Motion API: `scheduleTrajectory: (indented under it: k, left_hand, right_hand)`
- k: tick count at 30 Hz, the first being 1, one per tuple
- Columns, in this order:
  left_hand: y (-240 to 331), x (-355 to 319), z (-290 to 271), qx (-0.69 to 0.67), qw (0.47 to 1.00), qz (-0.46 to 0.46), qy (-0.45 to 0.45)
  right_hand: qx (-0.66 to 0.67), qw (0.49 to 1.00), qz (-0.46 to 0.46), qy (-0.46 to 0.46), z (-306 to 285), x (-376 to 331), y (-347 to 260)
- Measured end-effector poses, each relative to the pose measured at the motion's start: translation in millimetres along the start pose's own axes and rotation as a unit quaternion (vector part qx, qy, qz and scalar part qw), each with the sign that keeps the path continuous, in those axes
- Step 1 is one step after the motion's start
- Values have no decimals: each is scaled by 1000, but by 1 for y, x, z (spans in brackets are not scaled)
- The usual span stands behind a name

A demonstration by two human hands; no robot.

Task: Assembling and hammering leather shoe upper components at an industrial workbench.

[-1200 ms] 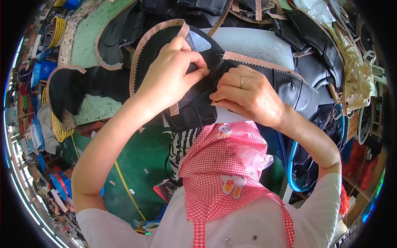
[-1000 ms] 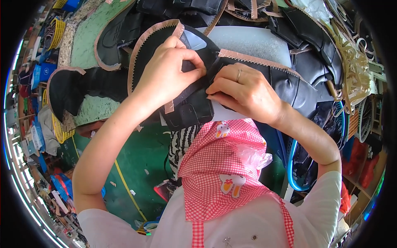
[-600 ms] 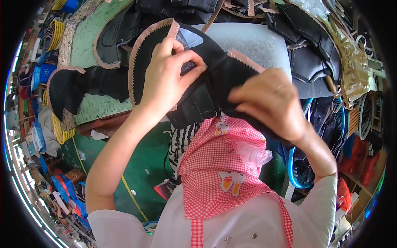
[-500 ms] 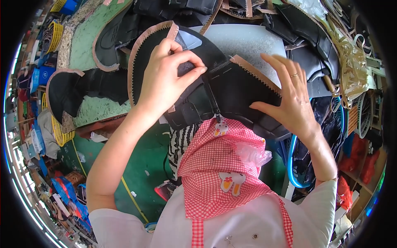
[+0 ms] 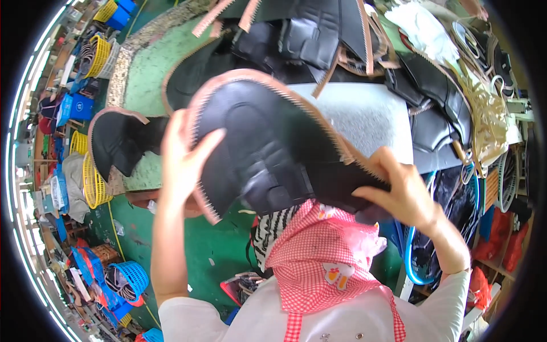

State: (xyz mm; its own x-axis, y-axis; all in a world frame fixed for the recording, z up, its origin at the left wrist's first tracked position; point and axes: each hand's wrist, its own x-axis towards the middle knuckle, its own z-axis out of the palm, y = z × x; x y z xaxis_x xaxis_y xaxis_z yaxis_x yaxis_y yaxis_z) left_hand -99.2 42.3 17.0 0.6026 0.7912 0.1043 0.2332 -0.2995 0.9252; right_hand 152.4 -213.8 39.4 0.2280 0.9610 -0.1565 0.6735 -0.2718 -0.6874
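Note:
A wide black leather upper piece (image 5: 268, 119), with pinkish-tan zigzag-edged tape along its rim, is held up in front of my apron. My left hand (image 5: 185, 151) grips its left edge, thumb lying on the black face and fingers hidden behind. At the opposite end my right hand (image 5: 396, 185) pinches the edge between thumb and fingers. The face turned up is smooth, with raised padded folds near the lower middle. Behind the piece lies a pale grey slab (image 5: 364, 119) on the table.
More black taped pieces (image 5: 310, 40) are heaped at the table's far side. Another black piece (image 5: 117, 139) rests on the green tabletop (image 5: 142, 94) at left. Gold strappy material (image 5: 490, 122) hangs at right, above a blue-rimmed basket (image 5: 411, 256).
The leather piece has been turned over and raised, its smooth face now up. My left hand moved from its middle to its left edge. My right hand, open before, has closed on it.

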Motion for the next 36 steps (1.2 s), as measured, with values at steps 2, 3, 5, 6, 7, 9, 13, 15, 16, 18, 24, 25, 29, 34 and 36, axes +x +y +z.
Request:
scheduleTrajectory:
  k: [2,3,5,6,7,9,13,15,16,18,24,25,29,34,36]
  left_hand:
    - [15,-3,-53,-23,994,-69,86]
    - [17,0,-84,-15,992,-50,114]
    - [6,9,-171,37,986,-45,155]
    - [1,20,-205,69,985,-66,141]
    - [-17,27,-240,143,971,-52,184]
    - [-58,34,-316,440,882,-10,167]
    - [-52,92,-156,213,972,46,86]
    - [-31,105,-61,200,975,98,21]
    - [-31,108,-36,271,954,129,16]
    - [-36,114,1,384,913,135,-15]
    - [-47,125,22,426,900,80,-38]
    - [-40,127,10,382,921,37,-67]
    - [-46,124,-15,234,962,39,-131]
    - [-49,116,-54,-18,975,-110,195]
    - [-7,86,-56,57,954,77,284]
  right_hand:
    - [127,989,-72,3,16,26,-33]
    - [155,981,-119,2,22,45,-55]
    - [242,952,-188,-24,43,90,-85]
    - [270,931,-246,-7,60,116,-86]
    - [206,944,-259,14,63,135,-93]
    - [43,973,-206,90,64,177,-96]
    - [-154,980,-127,8,29,208,-38]
    - [-110,988,-104,2,6,200,-17]
    - [-54,994,-99,-7,-2,198,-14]
    - [-148,979,-130,49,-16,189,6]
    - [-122,988,-89,13,-38,177,45]
    - [-118,989,-87,14,-36,178,40]
    - [-184,982,37,33,-22,192,28]
    - [-103,991,-44,75,-24,190,43]
    - [9,987,-94,133,-30,175,47]
